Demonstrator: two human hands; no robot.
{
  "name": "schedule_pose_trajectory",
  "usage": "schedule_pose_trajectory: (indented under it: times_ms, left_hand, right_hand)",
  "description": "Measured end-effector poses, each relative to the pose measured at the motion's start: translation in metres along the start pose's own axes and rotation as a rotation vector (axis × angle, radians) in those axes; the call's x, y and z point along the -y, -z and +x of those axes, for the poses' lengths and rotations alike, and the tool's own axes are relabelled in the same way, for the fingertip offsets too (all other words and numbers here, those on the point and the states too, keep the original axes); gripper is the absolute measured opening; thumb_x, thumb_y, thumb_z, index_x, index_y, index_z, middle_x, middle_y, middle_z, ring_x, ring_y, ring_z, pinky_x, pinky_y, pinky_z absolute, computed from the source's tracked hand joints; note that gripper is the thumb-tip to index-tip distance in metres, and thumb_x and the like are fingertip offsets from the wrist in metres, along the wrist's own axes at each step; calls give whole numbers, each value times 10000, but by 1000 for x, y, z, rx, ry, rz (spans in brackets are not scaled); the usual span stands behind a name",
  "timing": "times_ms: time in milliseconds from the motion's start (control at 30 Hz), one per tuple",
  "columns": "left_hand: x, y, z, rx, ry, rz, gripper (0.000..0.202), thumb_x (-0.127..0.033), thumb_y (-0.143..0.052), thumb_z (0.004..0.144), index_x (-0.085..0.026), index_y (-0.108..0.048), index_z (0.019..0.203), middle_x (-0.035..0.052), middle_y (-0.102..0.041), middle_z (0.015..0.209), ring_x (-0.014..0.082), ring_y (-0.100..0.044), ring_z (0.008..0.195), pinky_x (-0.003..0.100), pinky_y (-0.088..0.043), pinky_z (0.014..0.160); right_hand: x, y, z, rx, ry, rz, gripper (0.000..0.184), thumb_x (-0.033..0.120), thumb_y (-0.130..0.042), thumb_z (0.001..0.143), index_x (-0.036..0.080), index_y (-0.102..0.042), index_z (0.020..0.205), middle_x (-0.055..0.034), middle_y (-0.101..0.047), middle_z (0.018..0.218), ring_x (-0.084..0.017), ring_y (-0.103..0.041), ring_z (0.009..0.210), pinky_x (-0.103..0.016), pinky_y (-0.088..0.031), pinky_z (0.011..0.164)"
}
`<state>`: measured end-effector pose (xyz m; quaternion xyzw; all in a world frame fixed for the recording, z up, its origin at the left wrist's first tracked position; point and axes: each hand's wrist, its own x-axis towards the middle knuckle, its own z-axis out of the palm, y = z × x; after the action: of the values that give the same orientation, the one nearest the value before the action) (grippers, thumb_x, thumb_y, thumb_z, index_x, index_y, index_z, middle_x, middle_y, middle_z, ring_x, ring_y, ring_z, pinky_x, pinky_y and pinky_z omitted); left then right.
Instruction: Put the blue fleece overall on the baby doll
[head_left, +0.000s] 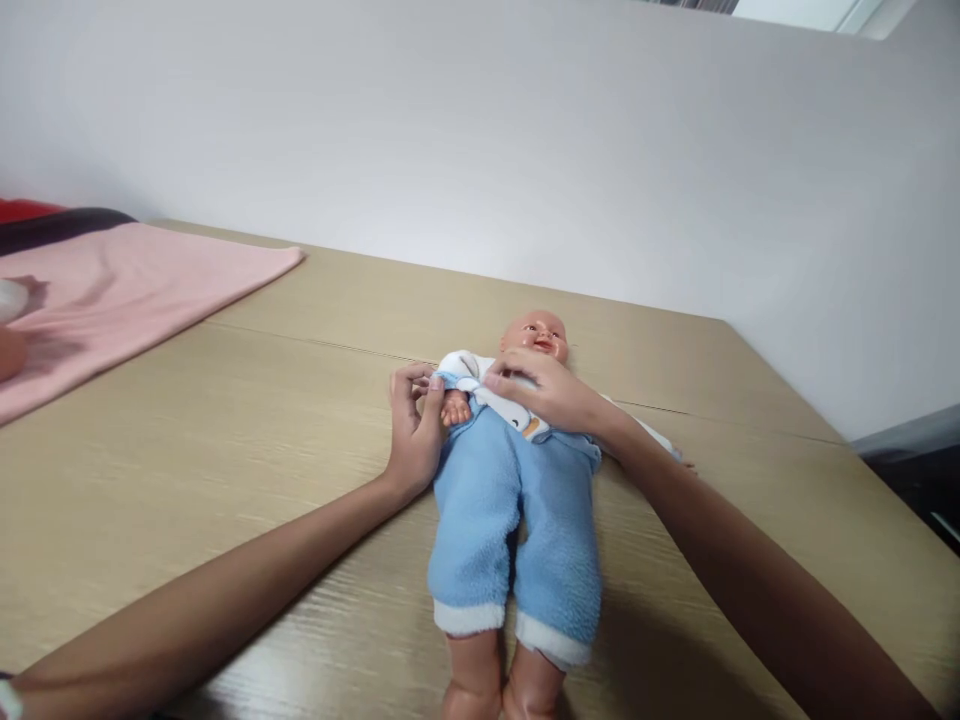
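A baby doll (534, 332) lies on its back on the table, its head toward the wall and its feet toward me. It wears blue fleece pants (480, 510) with white cuffs and a white top (511, 410) with a printed animal face. My left hand (415, 425) pinches the blue-edged sleeve cuff (453, 380), just above the doll's small hand (455, 408). Across the doll's chest lies my right hand (551, 390), its thumb and fingers closed on the sleeve's cloth. The doll's other arm stretches out beneath my right forearm.
On the left a pink cloth (150, 285) covers part of the wooden table (300, 440), with a partly visible white object (11, 298) on it. Dark and red items sit behind the cloth. A pale wall (450, 130) borders the table's far side.
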<state>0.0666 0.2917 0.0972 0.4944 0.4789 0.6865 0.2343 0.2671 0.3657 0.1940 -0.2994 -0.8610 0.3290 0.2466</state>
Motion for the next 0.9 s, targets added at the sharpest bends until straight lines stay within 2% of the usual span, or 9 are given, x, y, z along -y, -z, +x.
schedule_pose_trajectory:
  times_ms: [100, 233, 333, 400, 467, 567, 667, 733, 900]
  left_hand:
    - [2, -1, 3, 15, 16, -57, 329, -606, -590, 1124, -280, -566, 1091, 34, -649, 1098, 223, -659, 1061, 357, -566, 988]
    - [10, -3, 13, 24, 77, -246, 346, -596, -721, 1060, -273, -600, 1068, 9, -680, 1012, 189, -673, 994, 307, -558, 931]
    - [22, -2, 27, 65, 220, -370, 392, -594, -820, 976, -266, -618, 1045, -5, -707, 924, 173, -671, 880, 281, -542, 822]
    - [31, 0, 36, 124, 332, -406, 400, -576, -854, 932, -258, -625, 1012, -23, -676, 836, 158, -617, 756, 265, -503, 709]
    - [36, 0, 41, 159, 389, -405, 378, -533, -873, 903, -244, -639, 974, -33, -637, 802, 144, -565, 707, 253, -469, 663]
    - [35, 0, 42, 164, 371, -369, 318, -468, -865, 904, -228, -664, 961, -20, -650, 874, 147, -591, 799, 245, -491, 739]
    - [29, 1, 40, 202, 338, -292, 243, -425, -808, 940, -232, -663, 967, -18, -655, 927, 154, -613, 891, 239, -500, 825]
    - [25, 2, 42, 235, 337, -264, 207, -400, -775, 955, -239, -645, 964, -26, -646, 923, 151, -610, 887, 237, -496, 827]
    - [23, 0, 57, 287, 478, -296, 254, -404, -816, 896, -241, -633, 960, -26, -655, 888, 156, -614, 828, 244, -505, 753]
  right_hand:
    - [6, -2, -7, 24, -2, 0, 311, 535, -721, 1033, 231, -776, 998, -37, -796, 999, -251, -712, 975, -375, -541, 932]
    - [-10, -8, 1, -25, -72, 141, 368, 595, -666, 1057, 232, -728, 1072, -21, -747, 960, -226, -672, 906, -342, -518, 837]
    - [-24, -12, 10, -43, -129, 221, 474, 702, -658, 1032, 230, -689, 1032, 5, -657, 875, -194, -591, 799, -316, -462, 738]
    - [-28, -13, 13, -26, -168, 247, 535, 763, -649, 1008, 229, -667, 991, 26, -588, 811, -176, -525, 734, -304, -410, 673]
    - [-27, -13, 13, -15, -201, 250, 568, 796, -653, 988, 228, -668, 991, 27, -588, 812, -174, -519, 739, -298, -402, 658]
    - [-22, -9, 8, 41, -237, 242, 564, 786, -704, 966, 233, -706, 1078, -3, -690, 904, -205, -613, 837, -308, -473, 720]
    - [-23, -6, 4, 116, -219, 184, 552, 707, -817, 926, 254, -748, 1234, -46, -793, 1136, -268, -705, 1028, -366, -547, 892]
    - [-27, -6, 4, 104, -189, 140, 537, 665, -832, 932, 260, -764, 1279, -56, -799, 1232, -299, -709, 1128, -402, -546, 996]
    - [-41, -15, 7, 12, -189, 380, 386, 580, -818, 918, 257, -748, 1117, -14, -773, 1116, -283, -683, 1141, -401, -540, 1053]
